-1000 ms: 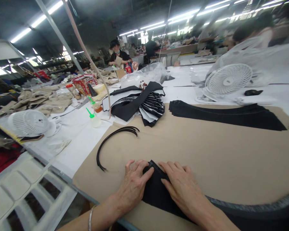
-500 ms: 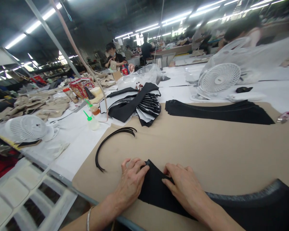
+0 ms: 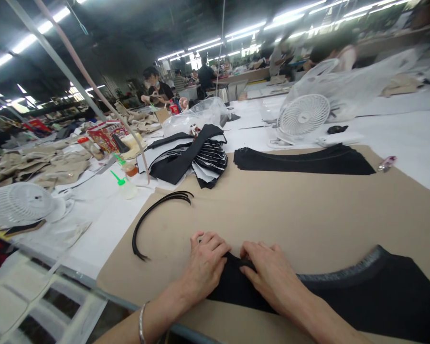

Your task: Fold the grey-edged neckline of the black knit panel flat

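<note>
Background fan [image 3: 290, 125] label [image 3: 302, 116] blurs; hands [image 3: 205, 268] [image 3: 272, 271] hold black material [image 3: 236, 285].

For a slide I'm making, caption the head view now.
Left hand on a black piece, right hand at its edge, with curved black strips lying on the same tan sheet.

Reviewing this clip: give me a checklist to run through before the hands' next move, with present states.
1. Left hand on the black piece: ok, touching its near-left part.
2. Right hand at the curved upper edge: ok, thumb and fingers meet it.
3. Edge beneath the left fingers lying flat: cannot tell, hidden.
4. Black strips away from both hands: ok, lying apart on the tan sheet.
5. Stack of black pieces apart from the worked piece: ok.
</note>
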A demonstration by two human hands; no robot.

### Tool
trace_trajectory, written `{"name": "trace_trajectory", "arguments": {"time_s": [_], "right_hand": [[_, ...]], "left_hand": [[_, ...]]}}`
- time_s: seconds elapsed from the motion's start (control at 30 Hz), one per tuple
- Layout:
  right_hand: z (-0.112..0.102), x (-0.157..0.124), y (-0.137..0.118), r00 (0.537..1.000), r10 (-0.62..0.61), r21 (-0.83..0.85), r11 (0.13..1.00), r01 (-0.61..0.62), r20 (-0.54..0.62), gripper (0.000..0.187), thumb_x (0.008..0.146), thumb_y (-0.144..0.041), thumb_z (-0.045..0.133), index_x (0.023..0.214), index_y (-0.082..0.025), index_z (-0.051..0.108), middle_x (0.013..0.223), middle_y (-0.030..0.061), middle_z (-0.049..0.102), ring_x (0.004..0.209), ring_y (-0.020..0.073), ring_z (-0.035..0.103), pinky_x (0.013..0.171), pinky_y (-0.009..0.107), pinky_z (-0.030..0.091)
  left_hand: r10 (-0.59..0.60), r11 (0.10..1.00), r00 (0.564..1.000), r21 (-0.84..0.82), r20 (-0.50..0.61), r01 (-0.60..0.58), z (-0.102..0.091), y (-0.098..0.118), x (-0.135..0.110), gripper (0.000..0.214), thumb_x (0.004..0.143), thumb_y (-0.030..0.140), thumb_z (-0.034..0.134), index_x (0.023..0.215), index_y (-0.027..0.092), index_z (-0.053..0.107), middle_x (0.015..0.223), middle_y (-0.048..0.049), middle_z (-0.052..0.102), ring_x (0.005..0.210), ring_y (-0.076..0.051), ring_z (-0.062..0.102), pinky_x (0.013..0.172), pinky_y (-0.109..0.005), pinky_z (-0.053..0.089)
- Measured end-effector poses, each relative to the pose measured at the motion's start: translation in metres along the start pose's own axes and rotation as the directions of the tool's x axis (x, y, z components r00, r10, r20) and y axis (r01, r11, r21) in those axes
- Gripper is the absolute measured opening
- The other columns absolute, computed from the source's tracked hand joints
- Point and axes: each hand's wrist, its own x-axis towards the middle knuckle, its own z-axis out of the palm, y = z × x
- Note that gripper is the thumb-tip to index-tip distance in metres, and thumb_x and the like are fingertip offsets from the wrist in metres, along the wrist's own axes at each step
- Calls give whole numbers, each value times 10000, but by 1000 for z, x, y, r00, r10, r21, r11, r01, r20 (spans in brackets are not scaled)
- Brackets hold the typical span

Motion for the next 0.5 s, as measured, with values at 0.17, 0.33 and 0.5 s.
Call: {"name": "trace_trajectory", "arguments": {"time_s": [0.17, 0.33, 0.5], "right_hand": [[2, -3, 10, 999, -37, 26, 999, 38, -26, 90, 840, -125, 556, 859, -206, 592, 915, 22, 655, 890, 218, 569, 787, 367, 333], [9, -4, 14, 994, -67, 52, 996, 71, -82, 139, 821, -77, 533, 870, -196, 586, 906, 40, 632, 889, 219, 565, 801, 360, 380], [15, -6, 23, 984, -132, 89, 986, 143, -121, 167, 832, -59, 495, 893, -186, 584, 916, 48, 612, 869, 201, 548, 812, 350, 409]], "left_hand": [[23, 999, 999, 32, 34, -24, -6, 3, 6, 299, 808, 22, 506, 954, 256, 623, 997, -5, 648, 1070, -211, 504, 1010, -494, 204], [55, 998, 994, -3, 94, -55, -2, 16, 16, 349, 764, 6, 512, 968, 258, 642, 977, -2, 647, 1012, -193, 530, 940, -440, 311], [26, 1000, 993, -14, 119, -25, 7, 16, 24, 318, 772, 2, 514, 892, 245, 680, 880, -4, 642, 935, -187, 541, 849, -364, 411]]}}
